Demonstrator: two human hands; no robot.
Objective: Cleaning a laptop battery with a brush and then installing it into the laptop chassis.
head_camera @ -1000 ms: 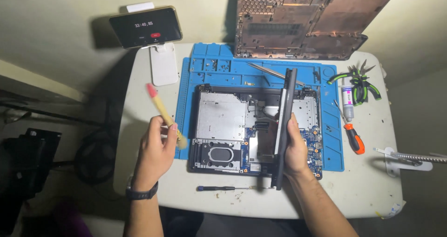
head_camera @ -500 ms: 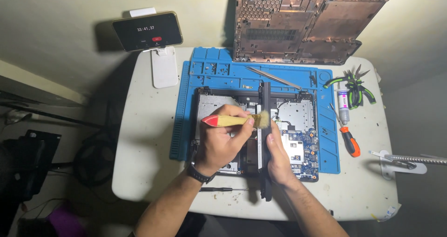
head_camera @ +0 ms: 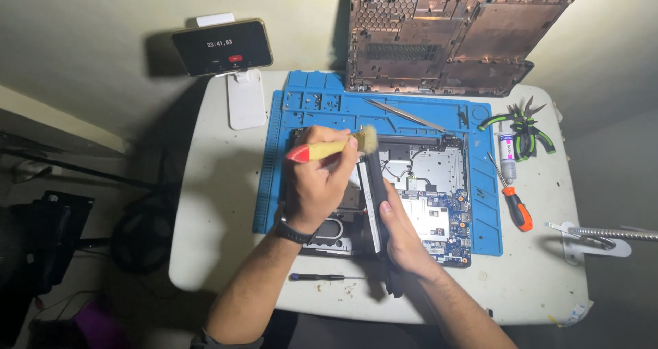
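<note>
Brush [head_camera: 336, 147] clamped in left hand [head_camera: 317, 184], bristles beside black battery [head_camera: 377, 205] gripped upright by right hand [head_camera: 404, 236]

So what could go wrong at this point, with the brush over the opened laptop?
The right hand props a long black part on edge above the exposed laptop board; if it slips, it could strike components. The left hand sweeps a brush there, and its bristles might push dust further inside. A small screwdriver lies near the table edge and could roll off.
</note>
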